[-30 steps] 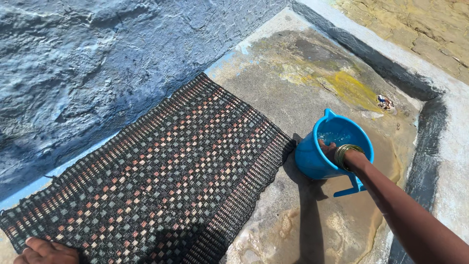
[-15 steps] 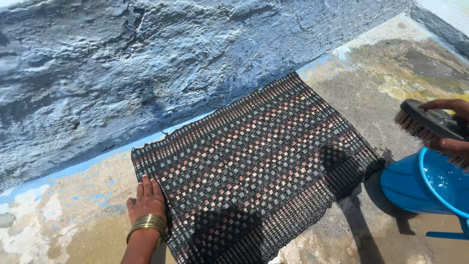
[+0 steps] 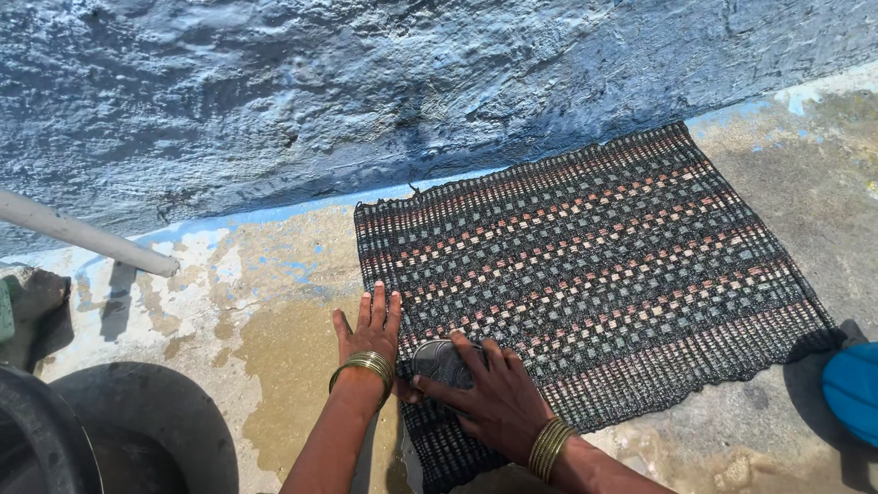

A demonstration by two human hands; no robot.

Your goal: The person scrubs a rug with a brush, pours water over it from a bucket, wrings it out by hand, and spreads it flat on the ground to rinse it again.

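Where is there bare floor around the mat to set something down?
Bare wet concrete lies left of the mat, between the white pipe and the left hand. Another patch sits below the mat's right end, beside the blue bucket. The mat's near-left corner, under both hands, is crowded.

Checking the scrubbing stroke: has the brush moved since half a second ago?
Yes. The brush was up in the air beside the blue tub; now the right hand presses it on the mat, at the end far from the tub.

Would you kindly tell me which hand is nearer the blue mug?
Right. The right hand presses a scrub brush on the woven mat, closer to the blue mug; the left hand lies farther left.
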